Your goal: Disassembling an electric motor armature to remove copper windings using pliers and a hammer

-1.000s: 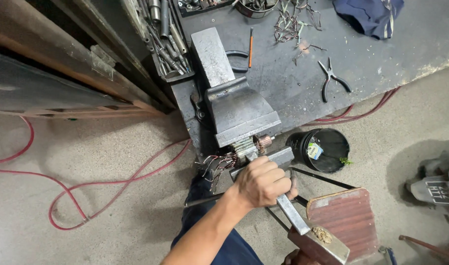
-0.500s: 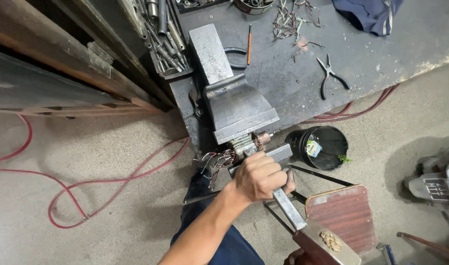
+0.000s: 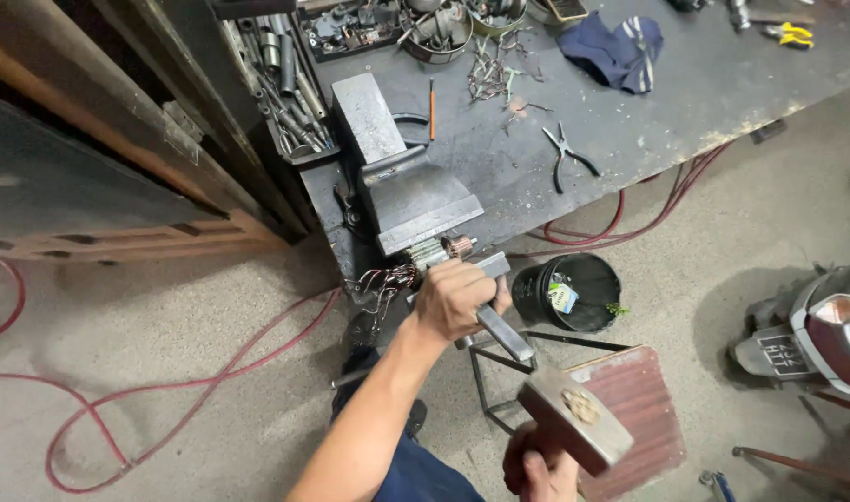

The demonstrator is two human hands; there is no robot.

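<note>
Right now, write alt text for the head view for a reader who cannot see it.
A left hand holds a flat steel bar against a wound motor armature clamped in a bench vise, while the right hand grips a heavy steel hammer low. Pliers lie on the workbench; a black bucket stands below.

- Hammer (image 3: 573, 420) dropped lower and further toward the bottom edge of the view than a second before; its head now sat well below the chisel bar's (image 3: 499, 325) free end, apart from it.
- Right hand (image 3: 536, 465) came more fully into view at the bottom edge, wrapped on the hammer's handle.
- Left hand (image 3: 457, 299) shifted slightly up the bar toward the vise (image 3: 411, 191).
- View drifted: more of the bench's (image 3: 685, 102) far side showed.
</note>
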